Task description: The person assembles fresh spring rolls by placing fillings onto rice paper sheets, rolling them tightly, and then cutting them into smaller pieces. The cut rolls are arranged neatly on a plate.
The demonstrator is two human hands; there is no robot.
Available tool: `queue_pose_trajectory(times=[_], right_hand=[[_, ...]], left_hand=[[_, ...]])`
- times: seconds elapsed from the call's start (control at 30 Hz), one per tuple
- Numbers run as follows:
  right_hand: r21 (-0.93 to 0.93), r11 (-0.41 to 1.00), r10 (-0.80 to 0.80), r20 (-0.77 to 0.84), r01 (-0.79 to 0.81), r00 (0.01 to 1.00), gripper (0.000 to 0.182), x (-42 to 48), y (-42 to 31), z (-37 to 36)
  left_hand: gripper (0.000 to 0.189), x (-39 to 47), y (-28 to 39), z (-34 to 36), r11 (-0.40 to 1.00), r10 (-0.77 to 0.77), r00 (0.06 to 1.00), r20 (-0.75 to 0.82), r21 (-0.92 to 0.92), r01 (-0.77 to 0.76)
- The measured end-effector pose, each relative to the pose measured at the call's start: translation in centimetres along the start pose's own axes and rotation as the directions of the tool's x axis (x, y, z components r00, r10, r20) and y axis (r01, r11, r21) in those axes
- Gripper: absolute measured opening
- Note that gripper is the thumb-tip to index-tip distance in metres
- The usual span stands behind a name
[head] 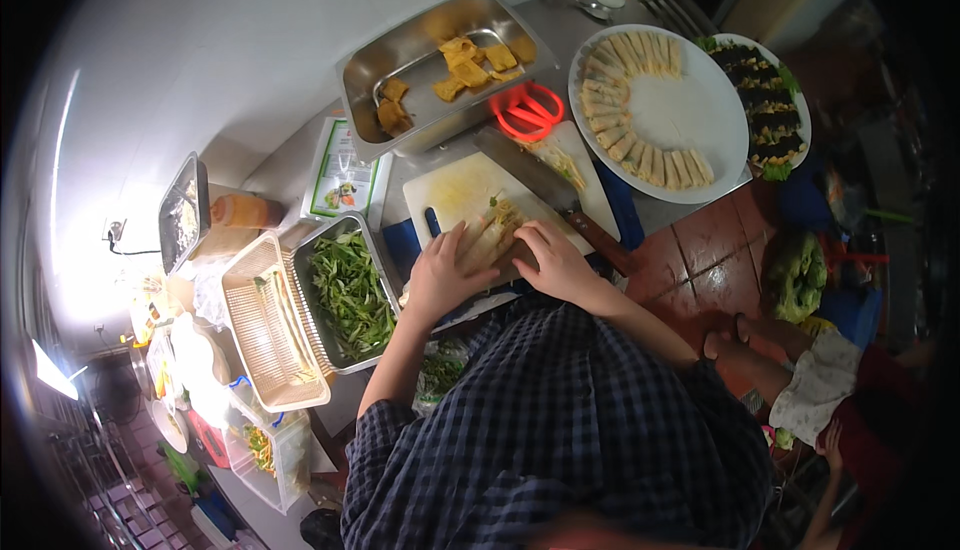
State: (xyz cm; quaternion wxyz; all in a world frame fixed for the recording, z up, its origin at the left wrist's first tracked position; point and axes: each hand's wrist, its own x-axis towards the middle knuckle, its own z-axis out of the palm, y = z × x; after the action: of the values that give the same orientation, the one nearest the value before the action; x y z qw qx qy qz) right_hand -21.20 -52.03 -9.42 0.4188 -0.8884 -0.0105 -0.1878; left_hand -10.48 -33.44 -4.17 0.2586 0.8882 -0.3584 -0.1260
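A pale, translucent rice-paper roll [480,248] with shredded filling and a bit of green showing at its far end lies between my hands at the near edge of a white cutting board [435,190]. My left hand [448,274] grips its left side, with the thumb laid across the near end. From the right, my right hand [556,261] holds it with curled fingers. Just beyond my right hand, a cleaver [529,171] with a wooden handle rests diagonally over the board. Behind the blade are loose shreds [562,163] of filling and red-handled scissors [529,114].
A steel pan [367,129] holds fried yellow pieces. Cut rolls ring a white platter [694,118]; beside it stands a plate of dark rolls [765,111]. Leafy herbs [349,291] fill a tray at left, near a plastic basket [244,287]. Another person [817,377] sits at right.
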Motion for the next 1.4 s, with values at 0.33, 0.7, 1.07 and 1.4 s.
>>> queue_pose_trajectory(times=[0.33,0.7,1.07,1.4], right_hand=[[-0.008,0.922,-0.35,0.414,0.388,0.84,0.067,6.0,-2.6,0.3],[-0.21,0.718,-0.461,0.571,0.664,0.679,0.042,7.8,-5.5,3.0],[-0.34,0.678,-0.484,0.46,0.652,0.744,0.015,6.2,-3.3,3.8],[-0.254,0.724,-0.572,0.298,0.641,0.764,0.017,3.8,-1.5,3.2]], left_hand=[[0.076,-4.2,-2.2,-0.4,0.997,0.002,0.998,-0.062,0.075,0.002],[0.057,-6.4,-1.8,3.1,0.98,-0.197,0.846,-0.495,-0.063,0.191],[0.085,-5.5,-0.1,4.1,0.968,-0.195,0.86,-0.471,0.046,0.245],[0.038,-3.1,-5.4,2.4,0.837,-0.364,0.916,-0.166,-0.489,0.245]])
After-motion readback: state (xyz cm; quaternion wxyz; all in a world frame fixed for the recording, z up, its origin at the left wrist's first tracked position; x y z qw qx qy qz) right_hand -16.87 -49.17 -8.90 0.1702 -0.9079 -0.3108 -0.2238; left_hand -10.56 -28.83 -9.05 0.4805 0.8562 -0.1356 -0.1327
